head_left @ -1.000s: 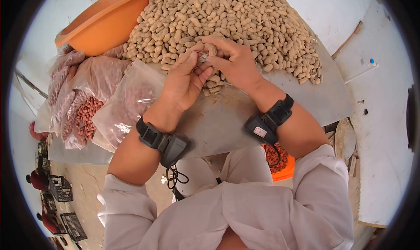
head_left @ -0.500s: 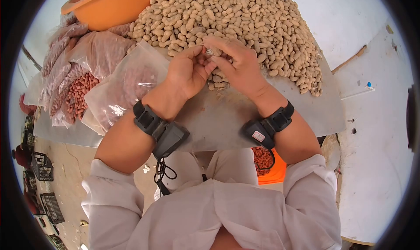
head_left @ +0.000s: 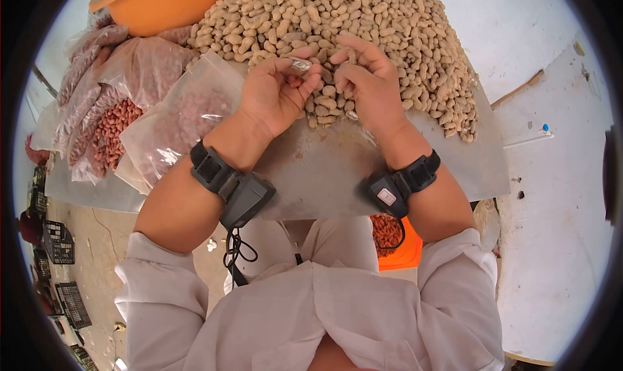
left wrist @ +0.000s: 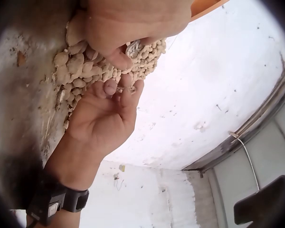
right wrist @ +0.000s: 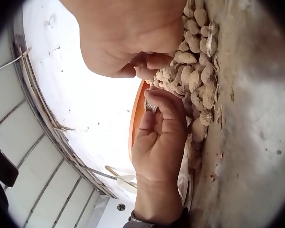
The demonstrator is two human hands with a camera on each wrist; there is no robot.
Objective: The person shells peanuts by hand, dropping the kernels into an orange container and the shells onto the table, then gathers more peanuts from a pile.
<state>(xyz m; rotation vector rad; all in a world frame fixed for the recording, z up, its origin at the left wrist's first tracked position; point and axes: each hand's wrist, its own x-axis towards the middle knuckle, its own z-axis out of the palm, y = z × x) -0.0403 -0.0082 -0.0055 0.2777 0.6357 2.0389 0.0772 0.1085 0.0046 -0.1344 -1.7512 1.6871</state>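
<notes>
My left hand pinches a split peanut shell between thumb and fingers, its silvery-white inside facing up. A little to the right, my right hand has thumb and curled fingers round a small piece of shell. A gap separates the two hands, both at the near edge of a large heap of unshelled peanuts. The left wrist view shows the pale shell under the left fingers, and the right hand beyond it. From the right wrist, the left hand appears below, fingertips bent together.
Bags of red shelled peanuts lie on the left of the metal table, beside a clear plastic bag. An orange basin stands behind them. Below the table's front edge sits an orange container of reddish bits. Black crates stand on the floor.
Both hands were together round a peanut; now they have parted, the left with the open shell and the right with a small piece. The head view has also shifted.
</notes>
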